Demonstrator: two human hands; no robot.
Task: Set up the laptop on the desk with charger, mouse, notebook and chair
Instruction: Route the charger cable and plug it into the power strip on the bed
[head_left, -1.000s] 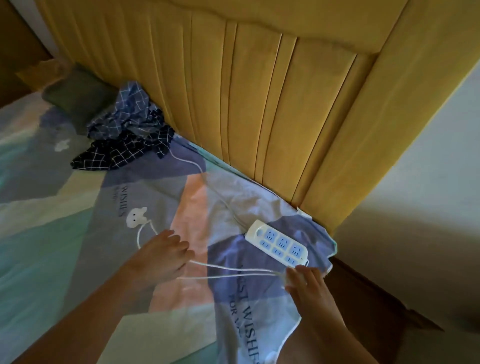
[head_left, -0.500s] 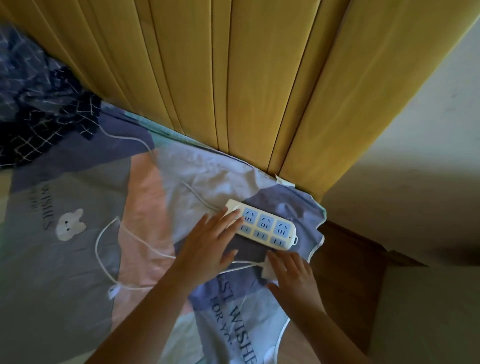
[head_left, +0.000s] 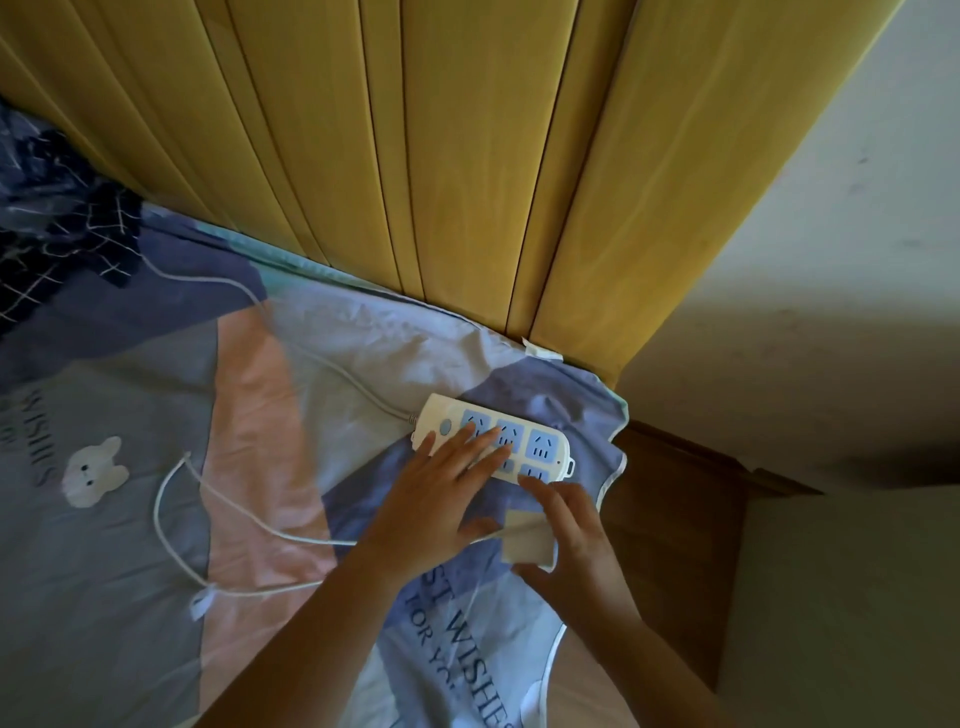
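Note:
A white power strip (head_left: 545, 446) with blue sockets lies on the bed's patterned sheet (head_left: 156, 395), near the headboard corner. My left hand (head_left: 436, 499) rests flat on the strip's left end, fingers spread over the sockets. My right hand (head_left: 571, 540) holds a white charger block (head_left: 525, 538) just below the strip, apart from the sockets. The charger's thin white cable (head_left: 176, 509) loops across the sheet to the left. The strip's own thicker cord (head_left: 332, 371) runs up and left toward the crumpled cloth.
A yellow wooden headboard (head_left: 441, 156) rises behind the bed. Crumpled dark checked clothing (head_left: 47, 228) lies at the upper left. A brown wooden nightstand (head_left: 675, 530) stands right of the bed, against a pale wall (head_left: 831, 312).
My left hand left the cable and moved right onto the power strip. My right hand brought the charger block closer to the strip. The view moved in toward the strip.

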